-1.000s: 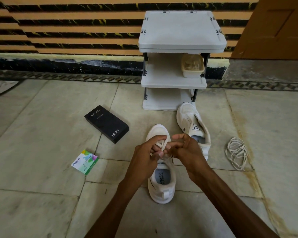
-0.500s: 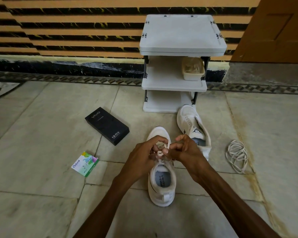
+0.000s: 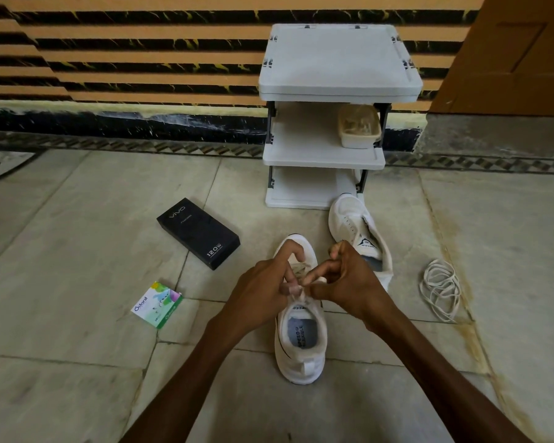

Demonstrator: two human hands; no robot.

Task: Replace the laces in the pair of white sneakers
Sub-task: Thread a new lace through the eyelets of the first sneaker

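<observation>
On the floor far to my left lies a small green and white box reading "Odonil". Just beyond it is a black box marked "vivo" and "120W". My left hand is curled over the near sneaker, which stands straight in front of me with its toe pointing away, and my fingers pinch the lace over its eyelets. The insole reads "SPEED FLEXIBLE". My right hand is touching close beside the left and pinches the same lace, one end pulled up between thumb and forefinger. Half a second ago the hands were bunched together. Now they have drawn a little apart, and my left forefinger arches out over the toe. The second sneaker lies behind my right hand, at the foot of a white rack. A loose coiled lace lies well to the right
</observation>
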